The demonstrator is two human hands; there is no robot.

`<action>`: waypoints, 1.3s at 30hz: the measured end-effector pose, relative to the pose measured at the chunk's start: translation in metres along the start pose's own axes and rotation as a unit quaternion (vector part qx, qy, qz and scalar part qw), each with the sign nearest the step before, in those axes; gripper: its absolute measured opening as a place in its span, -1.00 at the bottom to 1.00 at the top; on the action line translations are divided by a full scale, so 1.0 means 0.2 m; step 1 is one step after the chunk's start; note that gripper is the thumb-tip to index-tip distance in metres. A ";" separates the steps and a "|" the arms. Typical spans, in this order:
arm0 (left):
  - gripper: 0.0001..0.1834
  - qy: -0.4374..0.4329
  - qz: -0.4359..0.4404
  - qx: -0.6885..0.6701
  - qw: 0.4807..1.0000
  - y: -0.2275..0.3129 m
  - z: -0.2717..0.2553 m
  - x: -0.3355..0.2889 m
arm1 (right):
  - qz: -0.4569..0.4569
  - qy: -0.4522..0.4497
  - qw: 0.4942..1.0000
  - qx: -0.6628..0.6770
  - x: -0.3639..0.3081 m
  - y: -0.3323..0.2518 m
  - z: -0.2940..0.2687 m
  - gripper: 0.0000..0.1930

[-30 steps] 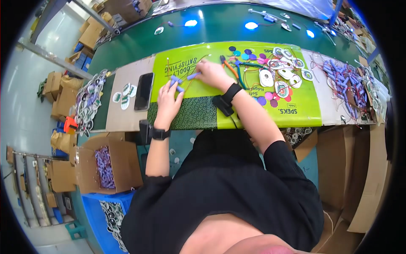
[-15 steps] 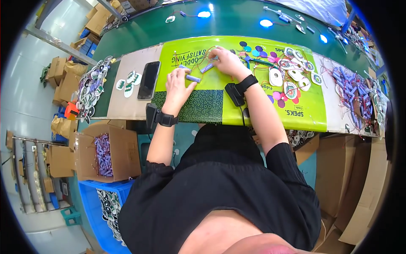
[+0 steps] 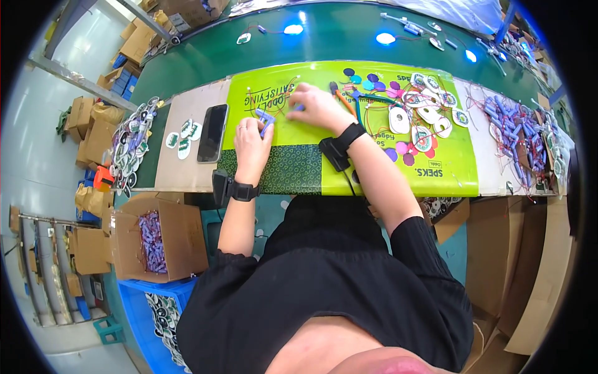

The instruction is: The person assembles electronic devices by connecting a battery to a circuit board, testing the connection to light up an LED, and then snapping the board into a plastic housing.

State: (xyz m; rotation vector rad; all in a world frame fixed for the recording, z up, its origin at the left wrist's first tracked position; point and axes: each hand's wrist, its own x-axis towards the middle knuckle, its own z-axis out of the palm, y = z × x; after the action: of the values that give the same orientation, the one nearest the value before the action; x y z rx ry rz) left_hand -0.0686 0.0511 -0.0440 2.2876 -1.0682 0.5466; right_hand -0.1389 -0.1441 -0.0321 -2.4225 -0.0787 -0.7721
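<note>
My left hand (image 3: 251, 144) is closed on a blue cylindrical battery (image 3: 268, 123) with thin wires, held between thumb and fingers. A second blue battery (image 3: 262, 114) crosses it at the fingertips. To the right, my right hand (image 3: 321, 109) has its fingers curled over another blue battery (image 3: 299, 108), of which only a small part shows. Thin red wires trail over the yellow-green mat (image 3: 299, 134) around both hands. Just beyond my right hand lie pliers (image 3: 346, 103) with orange and green handles, partly hidden by that hand.
White oval circuit pieces (image 3: 398, 119) with wires lie right of the hands. A heap of wired batteries (image 3: 514, 131) is at the far right. Left are a phone (image 3: 212, 133), several white pieces (image 3: 184, 147) and a larger pile (image 3: 132, 140). A carton (image 3: 184, 240) of batteries stands below.
The battery by my left thumb has gone from lying crosswise to standing upright in my left fingers. My right hand has shifted left and nearer, leaving more of the pliers in sight.
</note>
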 end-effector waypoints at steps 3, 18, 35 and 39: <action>-0.74 -0.006 -0.008 0.033 0.999 -0.01 0.00 0.03 | 0.044 -0.108 0.989 -0.096 0.03 -0.02 0.00 -0.67; -0.72 -0.110 -0.012 -0.055 0.992 -0.02 -0.03 0.17 | 0.071 -0.042 0.989 -0.119 -0.05 -0.09 0.04 -0.42; -0.26 -0.070 -0.275 0.295 0.912 -1.17 -0.35 0.04 | 0.199 0.185 0.929 0.250 0.05 0.04 -0.02 -0.60; -0.33 -0.115 -0.271 0.155 0.943 -1.14 -0.38 0.06 | 0.192 0.179 0.921 0.288 0.05 0.04 0.00 -0.66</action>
State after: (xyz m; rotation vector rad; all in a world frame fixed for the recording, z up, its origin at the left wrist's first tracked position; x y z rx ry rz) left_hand 0.1097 0.2135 -0.0492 2.8263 -0.4182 0.2343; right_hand -0.1289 -0.1526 -0.0312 -1.6441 0.2710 -0.8483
